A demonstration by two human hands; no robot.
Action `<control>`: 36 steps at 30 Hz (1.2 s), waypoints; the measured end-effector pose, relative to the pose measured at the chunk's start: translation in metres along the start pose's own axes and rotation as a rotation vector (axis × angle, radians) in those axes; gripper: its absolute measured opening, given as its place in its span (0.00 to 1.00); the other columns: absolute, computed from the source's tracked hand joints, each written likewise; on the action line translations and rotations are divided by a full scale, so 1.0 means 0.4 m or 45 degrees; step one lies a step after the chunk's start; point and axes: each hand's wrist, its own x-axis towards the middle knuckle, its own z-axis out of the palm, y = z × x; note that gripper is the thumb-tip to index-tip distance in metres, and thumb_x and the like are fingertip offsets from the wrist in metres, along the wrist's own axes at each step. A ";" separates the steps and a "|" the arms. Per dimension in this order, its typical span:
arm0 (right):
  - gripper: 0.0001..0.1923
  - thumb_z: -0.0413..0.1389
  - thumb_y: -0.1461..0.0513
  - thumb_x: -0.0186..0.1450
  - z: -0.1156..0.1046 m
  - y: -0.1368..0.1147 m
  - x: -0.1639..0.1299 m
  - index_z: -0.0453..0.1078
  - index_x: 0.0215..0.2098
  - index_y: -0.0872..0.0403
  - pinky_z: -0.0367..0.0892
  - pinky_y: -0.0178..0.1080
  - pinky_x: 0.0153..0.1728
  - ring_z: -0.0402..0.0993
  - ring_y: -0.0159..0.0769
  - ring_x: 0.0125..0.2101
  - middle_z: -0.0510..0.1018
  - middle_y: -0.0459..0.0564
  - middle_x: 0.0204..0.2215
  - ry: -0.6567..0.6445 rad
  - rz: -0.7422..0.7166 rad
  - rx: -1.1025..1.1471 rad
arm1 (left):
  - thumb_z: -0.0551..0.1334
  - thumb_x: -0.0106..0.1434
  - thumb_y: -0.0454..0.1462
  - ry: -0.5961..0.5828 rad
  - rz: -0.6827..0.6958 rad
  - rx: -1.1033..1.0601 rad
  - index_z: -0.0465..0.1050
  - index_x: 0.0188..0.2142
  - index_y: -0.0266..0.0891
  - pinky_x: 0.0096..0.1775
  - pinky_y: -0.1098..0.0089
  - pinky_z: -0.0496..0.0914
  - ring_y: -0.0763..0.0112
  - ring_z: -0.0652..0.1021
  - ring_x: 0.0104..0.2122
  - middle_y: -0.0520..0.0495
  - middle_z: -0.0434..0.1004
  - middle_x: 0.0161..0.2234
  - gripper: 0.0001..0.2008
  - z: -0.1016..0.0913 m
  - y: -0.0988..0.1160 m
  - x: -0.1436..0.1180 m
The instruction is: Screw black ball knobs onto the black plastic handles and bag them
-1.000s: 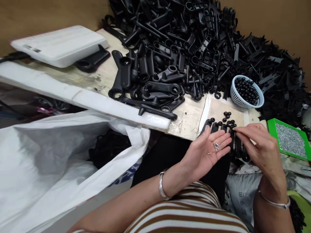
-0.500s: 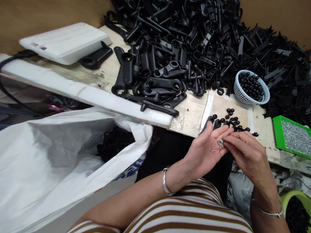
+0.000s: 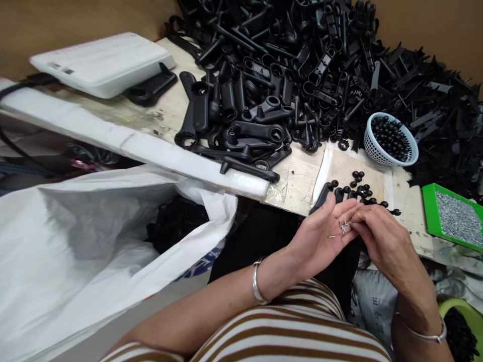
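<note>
- Several small metal screws (image 3: 342, 227) lie loose in our left hand (image 3: 324, 234), which is held palm up and open, fingers only gently curved, just off the near edge of the wooden table (image 3: 298, 183).
- Our right hand (image 3: 381, 239) reaches in from the right, thumb and forefinger pinched close at the little heap — it seems to have hold of one screw, though the fingertips hide it, so we cannot tell for sure.
- We judge the chief risk to be spillage: the open palm has no rim, so a slight tilt or a nudge from the picking fingers could roll screws off into our lap or the white sack (image 3: 94, 241) below.
- One screw lies apart from the rest, nearer the heel of the palm — likeliest to slide away.
- A pinch could lift two screws together, or drop one before it reaches the row of black handle parts (image 3: 341, 193) at the table edge.
- Loose black caps (image 3: 360, 190) sit just beyond the fingers; a careless sweep could scatter them.
- Farther right stand a white basket (image 3: 390, 142) of black balls and a green tray (image 3: 451, 216) of screws.
</note>
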 end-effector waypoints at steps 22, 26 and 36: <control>0.06 0.57 0.67 0.66 -0.027 0.058 0.064 0.75 0.39 0.51 0.72 0.35 0.40 0.78 0.31 0.36 0.81 0.47 0.36 0.362 0.031 0.131 | 0.46 0.75 0.46 0.030 -0.056 0.101 0.63 0.60 0.23 0.62 0.58 0.63 0.55 0.70 0.61 0.30 0.67 0.61 0.28 -0.014 0.019 -0.013; 0.06 0.58 0.67 0.66 -0.011 0.069 0.085 0.75 0.39 0.51 0.72 0.36 0.42 0.78 0.32 0.38 0.81 0.46 0.37 0.342 -0.013 0.153 | 0.45 0.75 0.47 0.036 0.076 0.056 0.63 0.60 0.23 0.62 0.59 0.63 0.56 0.72 0.59 0.30 0.70 0.59 0.29 -0.021 0.068 -0.034; 0.04 0.60 0.63 0.64 0.025 0.122 0.124 0.77 0.36 0.49 0.67 0.47 0.48 0.72 0.39 0.44 0.77 0.49 0.40 0.267 0.044 0.245 | 0.46 0.74 0.49 0.125 0.250 -0.018 0.63 0.61 0.26 0.63 0.59 0.62 0.59 0.76 0.55 0.33 0.75 0.55 0.29 -0.024 0.118 -0.046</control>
